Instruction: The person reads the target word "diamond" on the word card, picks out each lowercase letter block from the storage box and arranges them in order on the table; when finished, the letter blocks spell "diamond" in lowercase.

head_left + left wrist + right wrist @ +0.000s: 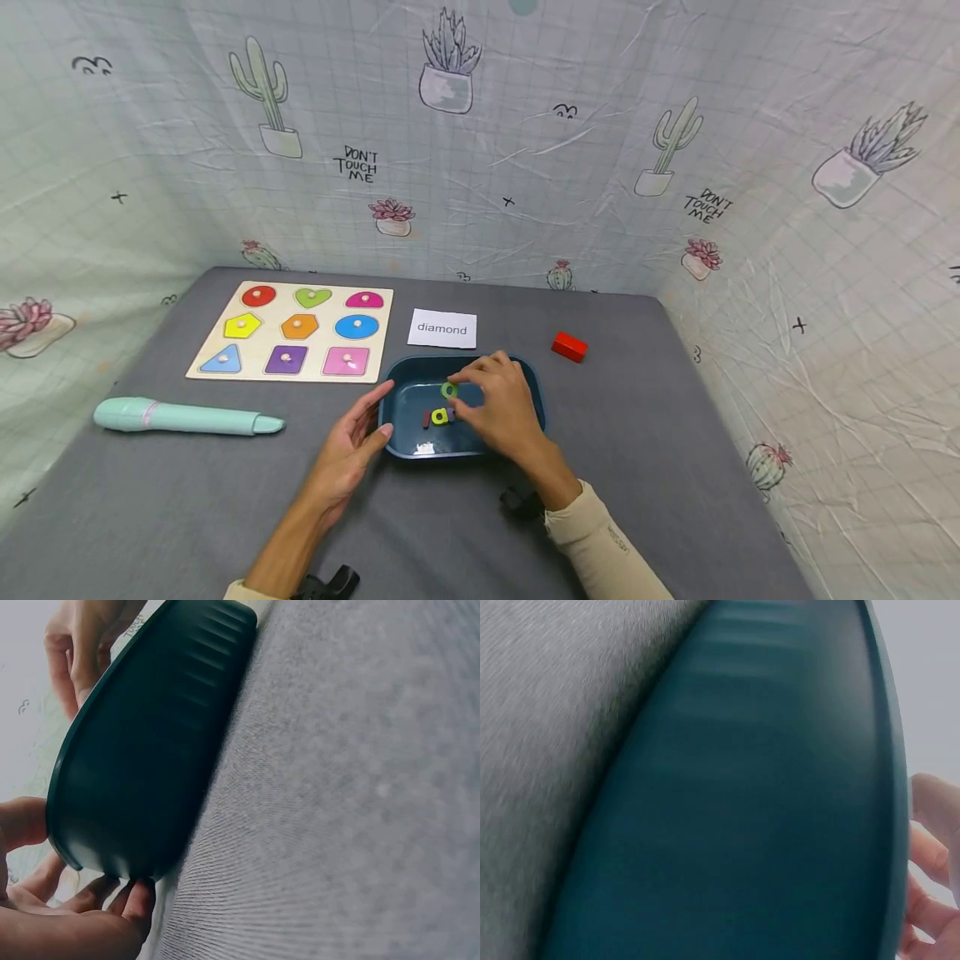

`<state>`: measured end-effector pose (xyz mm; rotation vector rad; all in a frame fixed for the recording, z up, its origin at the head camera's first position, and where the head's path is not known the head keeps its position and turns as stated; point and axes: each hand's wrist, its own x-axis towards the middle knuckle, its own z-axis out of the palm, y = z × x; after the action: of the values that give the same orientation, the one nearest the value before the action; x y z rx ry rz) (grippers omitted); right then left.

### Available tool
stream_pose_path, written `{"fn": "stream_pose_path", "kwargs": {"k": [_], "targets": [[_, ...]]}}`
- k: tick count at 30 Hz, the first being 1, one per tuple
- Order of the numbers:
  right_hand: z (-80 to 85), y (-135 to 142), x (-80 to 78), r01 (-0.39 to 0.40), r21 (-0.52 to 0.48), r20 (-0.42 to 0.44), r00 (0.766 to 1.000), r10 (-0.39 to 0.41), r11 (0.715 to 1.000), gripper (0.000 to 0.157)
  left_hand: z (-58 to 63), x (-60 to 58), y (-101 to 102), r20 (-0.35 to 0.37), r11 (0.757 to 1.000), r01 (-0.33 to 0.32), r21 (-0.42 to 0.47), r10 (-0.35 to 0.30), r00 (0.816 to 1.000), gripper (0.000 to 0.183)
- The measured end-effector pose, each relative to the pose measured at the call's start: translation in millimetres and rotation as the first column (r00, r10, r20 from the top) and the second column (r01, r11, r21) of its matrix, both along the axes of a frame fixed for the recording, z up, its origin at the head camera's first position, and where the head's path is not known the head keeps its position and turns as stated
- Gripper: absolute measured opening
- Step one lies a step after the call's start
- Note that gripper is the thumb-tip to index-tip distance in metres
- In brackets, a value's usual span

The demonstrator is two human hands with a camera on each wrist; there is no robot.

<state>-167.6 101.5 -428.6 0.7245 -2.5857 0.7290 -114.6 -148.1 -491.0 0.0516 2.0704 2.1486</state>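
Observation:
A dark teal tray (420, 451) stands on the grey cloth. My left hand (351, 454) holds its left end, the thumb at the rim and the fingers against the outer wall, as the left wrist view shows. Over the tray, my right hand (501, 407) pinches a green ring-shaped letter (448, 390) between thumb and forefinger. Below it inside the tray lie a dark reddish bar-shaped letter (426, 418), a yellow letter "a" (440, 417) and a purple letter (451, 413) partly covered by the thumb. In the right wrist view the tray wall (742, 810) hides the letters.
Behind the tray lies a white card (442, 328) reading "diamond". A wooden shape puzzle board (266, 377) is at the back left, with a mint-green pen-like object (187, 418) in front of it. A red block (570, 347) sits at the back right. Patterned cloth walls surround the table.

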Motion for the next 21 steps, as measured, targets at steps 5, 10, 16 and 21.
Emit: {"fn": "stream_pose_path", "kwargs": {"k": [5,10,16,21], "targets": [[-1.8,14,2.4,0.028,-0.051,-0.001,1.000,-0.028,0.998,0.027,0.0,1.0,1,-0.013,1.000,0.007,-0.001,-0.007,1.000,0.061],[-2.2,28,2.3,0.061,-0.094,0.023,0.998,-0.059,0.994,0.028,-0.2,-0.2,1,-0.021,1.000,0.006,-0.006,-0.006,1.000,0.060],[1.4,47,1.2,0.116,-0.121,0.001,0.993,-0.117,0.986,0.030,-1.4,-2.6,0,-0.020,1.000,-0.001,-0.008,0.001,1.000,0.060],[2.1,65,0.7,0.156,-0.149,-0.005,0.987,-0.158,0.977,0.031,-1.8,-2.5,0,-0.011,1.000,-0.002,-0.005,0.002,1.000,0.060]]}}
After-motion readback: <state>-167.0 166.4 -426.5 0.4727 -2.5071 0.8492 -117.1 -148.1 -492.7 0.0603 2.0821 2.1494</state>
